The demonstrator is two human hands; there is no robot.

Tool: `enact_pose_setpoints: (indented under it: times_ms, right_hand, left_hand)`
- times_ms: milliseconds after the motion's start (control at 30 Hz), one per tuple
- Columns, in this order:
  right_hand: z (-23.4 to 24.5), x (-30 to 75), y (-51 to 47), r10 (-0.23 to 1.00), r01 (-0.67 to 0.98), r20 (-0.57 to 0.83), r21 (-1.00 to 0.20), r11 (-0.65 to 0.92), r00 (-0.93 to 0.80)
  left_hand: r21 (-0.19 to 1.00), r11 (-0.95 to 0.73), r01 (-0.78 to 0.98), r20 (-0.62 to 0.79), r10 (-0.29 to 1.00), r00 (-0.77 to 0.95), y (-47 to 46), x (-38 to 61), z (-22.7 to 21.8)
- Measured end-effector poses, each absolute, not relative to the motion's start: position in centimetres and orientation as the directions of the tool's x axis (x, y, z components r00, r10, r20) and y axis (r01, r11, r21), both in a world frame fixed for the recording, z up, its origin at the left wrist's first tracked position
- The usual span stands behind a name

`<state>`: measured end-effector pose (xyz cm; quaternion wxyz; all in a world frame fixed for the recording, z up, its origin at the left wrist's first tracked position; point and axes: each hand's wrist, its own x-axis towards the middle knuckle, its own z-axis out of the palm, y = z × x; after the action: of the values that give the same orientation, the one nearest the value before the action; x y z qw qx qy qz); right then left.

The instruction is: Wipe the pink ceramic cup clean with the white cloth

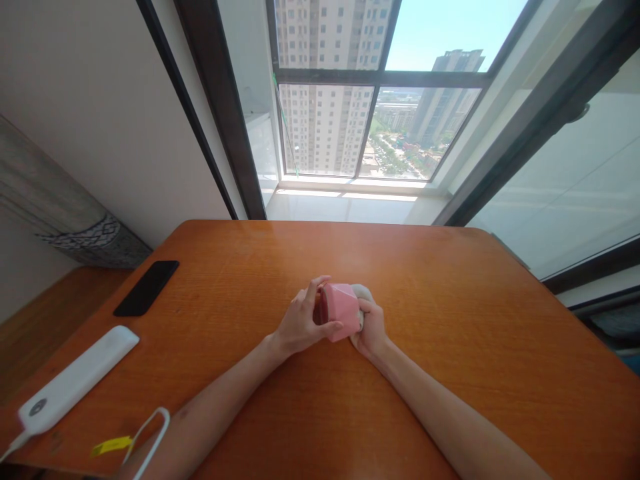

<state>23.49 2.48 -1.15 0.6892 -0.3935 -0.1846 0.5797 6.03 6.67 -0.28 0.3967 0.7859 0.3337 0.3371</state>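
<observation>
A wide window looks out on tall apartment blocks, and below it stands an orange-brown wooden worktop. Both bare forearms reach in from the near edge and meet at its middle.

There the two hands hold a pink faceted pot just above the wood. It is tipped on its side, with its long axis running roughly left to right. Its dark reddish mouth points left, toward the left hand, and its closed base points right, into the right hand.

The left hand's grip is partly closed on the rim: the thumb lies along the near lower edge and the fingers curl over the top of the mouth. The right hand's grip is closed round the base from behind. A pale grey-white lump shows just above its fingers, touching the pot; I cannot tell what it is.

Well apart, at the left edge, lie a black phone, a white oblong device, a white cord loop and a yellow tag.
</observation>
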Motion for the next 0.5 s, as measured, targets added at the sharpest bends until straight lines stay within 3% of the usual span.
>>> enact_pose_setpoints:
  times_ms: [233, 500]
  right_hand:
    - [-1.3, 23.94, 2.76, 0.947, -0.724, -0.261, -0.688, -0.049, 0.185]
    - [-1.18, 23.77, 2.64, 0.933, -0.734, -0.306, -0.675, -0.071, 0.19]
  left_hand:
    - [0.642, -0.753, 0.142, 0.485, 0.543, 0.685, 6.83, 6.12, -0.73]
    - [0.625, -0.774, 0.103, 0.576, 0.546, 0.609, 6.69, 6.39, 0.1]
